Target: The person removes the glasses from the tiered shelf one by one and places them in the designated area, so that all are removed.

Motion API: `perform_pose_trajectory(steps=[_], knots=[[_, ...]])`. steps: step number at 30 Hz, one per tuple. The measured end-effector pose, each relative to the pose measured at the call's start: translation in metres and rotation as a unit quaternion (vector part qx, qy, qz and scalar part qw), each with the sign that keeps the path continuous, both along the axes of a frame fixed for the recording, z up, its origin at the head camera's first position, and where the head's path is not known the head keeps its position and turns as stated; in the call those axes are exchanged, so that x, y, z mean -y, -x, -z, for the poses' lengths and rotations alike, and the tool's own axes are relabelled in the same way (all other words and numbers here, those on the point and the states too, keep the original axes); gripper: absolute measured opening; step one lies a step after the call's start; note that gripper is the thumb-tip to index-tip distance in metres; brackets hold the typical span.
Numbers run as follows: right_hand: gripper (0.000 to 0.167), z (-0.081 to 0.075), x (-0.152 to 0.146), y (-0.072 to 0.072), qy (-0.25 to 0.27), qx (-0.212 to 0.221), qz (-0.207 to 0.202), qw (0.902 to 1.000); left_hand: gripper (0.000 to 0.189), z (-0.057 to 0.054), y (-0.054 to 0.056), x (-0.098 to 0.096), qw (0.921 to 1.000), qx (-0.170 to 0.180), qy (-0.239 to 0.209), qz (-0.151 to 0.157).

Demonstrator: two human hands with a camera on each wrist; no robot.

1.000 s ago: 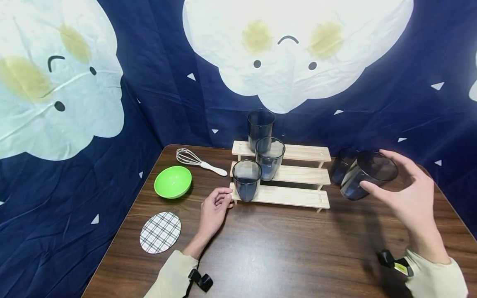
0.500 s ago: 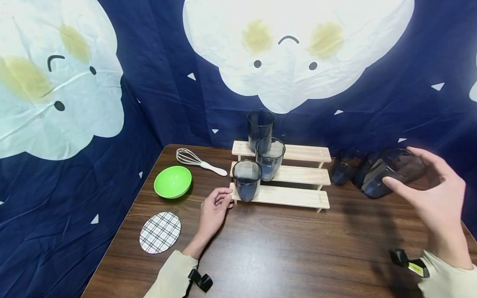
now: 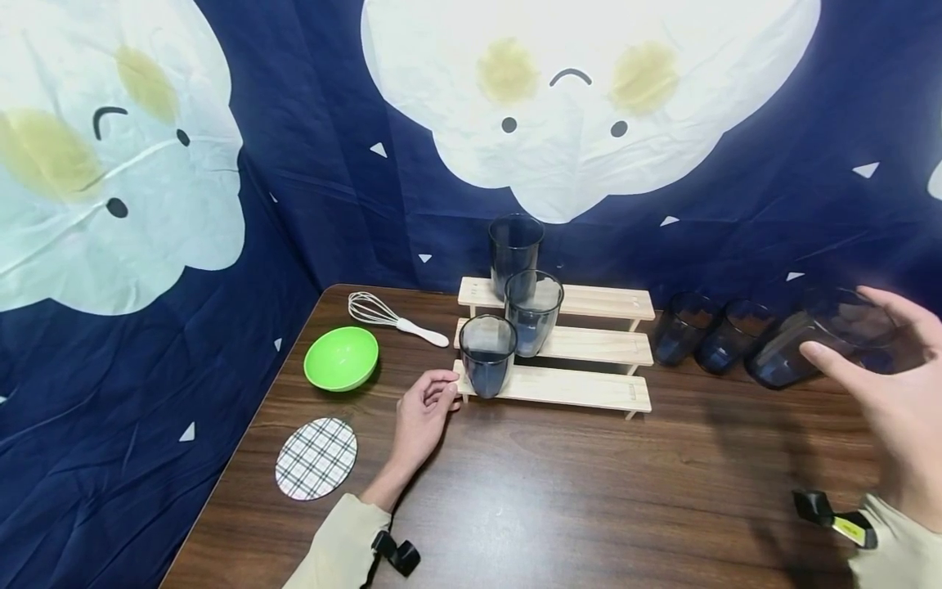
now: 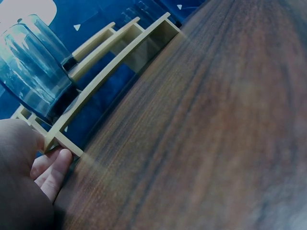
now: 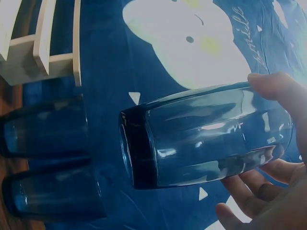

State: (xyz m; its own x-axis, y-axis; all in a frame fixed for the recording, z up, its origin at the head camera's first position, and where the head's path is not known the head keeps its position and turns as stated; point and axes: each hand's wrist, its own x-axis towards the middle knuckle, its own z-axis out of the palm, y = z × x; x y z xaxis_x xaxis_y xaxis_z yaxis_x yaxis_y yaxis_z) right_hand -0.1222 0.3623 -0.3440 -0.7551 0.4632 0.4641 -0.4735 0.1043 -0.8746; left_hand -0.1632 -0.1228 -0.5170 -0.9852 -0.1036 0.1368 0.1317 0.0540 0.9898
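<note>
My right hand grips a tinted glass tumbler near its rim, thumb on one side and fingers on the other. In the head view that tumbler tilts above the right side of the table. My left hand pinches the left end of the lowest board of a three-tier wooden rack; the left wrist view shows thumb and fingers at that end. Three similar tumblers stand on the rack's left side, one per tier: front tumbler, middle tumbler, back tumbler.
Two more tumblers stand right of the rack, a nearer-rack one and its neighbour. On the left lie a white whisk, a green bowl and a checked round coaster. A blue cloth hangs behind the table.
My right hand has carried the tilted tumbler to the right, past the standing pair, uncovering the second of them. My left hand has stayed at the rack's end.
</note>
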Motion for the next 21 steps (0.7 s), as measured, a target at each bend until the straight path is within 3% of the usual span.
perform_pose_trajectory(steps=[5, 8, 17, 21], knots=[[0.076, 0.005, -0.009, 0.003, 0.058, -0.016, -0.008, 0.9982, 0.014, -0.001, 0.000, 0.000, 1.0000, 0.001, 0.000, -0.001], [0.075, 0.007, -0.013, 0.005, 0.064, -0.018, -0.008, 0.9978, 0.014, -0.001, 0.000, 0.000, 1.0000, 0.003, -0.004, -0.003], [0.070, 0.013, -0.024, 0.008, 0.054, -0.022, 0.011, 0.9983, 0.014, -0.001, 0.000, 0.000, 1.0000, 0.005, 0.000, -0.003], [0.071, 0.017, -0.035, 0.010, 0.001, 0.010, 0.053, 0.9985, 0.014, -0.001, -0.001, -0.001, 1.0000, 0.003, 0.000, -0.002]])
